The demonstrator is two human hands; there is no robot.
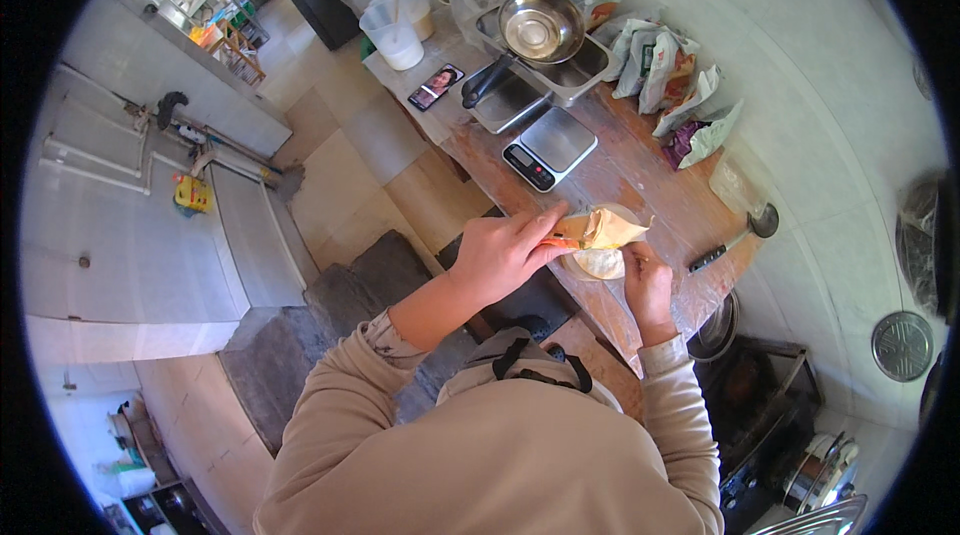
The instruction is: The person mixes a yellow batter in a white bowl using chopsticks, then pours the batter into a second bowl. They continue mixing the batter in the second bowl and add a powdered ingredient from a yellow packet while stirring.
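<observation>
My left hand (506, 253) grips an opened yellow-and-orange pouch (606, 229), tilted above a round tub. White powder (598, 263) shows inside the tub (576, 268), which stands near the table's front edge. My right hand (649, 281) is closed at the pouch's right end, with its fingertips partly hidden. Beyond the pouch sits a digital kitchen scale (559, 139) with a bare steel platform. A ladle (718, 256) with a black handle lies to the right of my right hand.
A steel pan (540, 24) rests on metal trays (504, 96). Several bags (652, 62) line the wall. A smartphone (436, 87) and a measuring jug (393, 39) are at the far left. A blackened stove (765, 392) stands right of the plastic-covered table (645, 160).
</observation>
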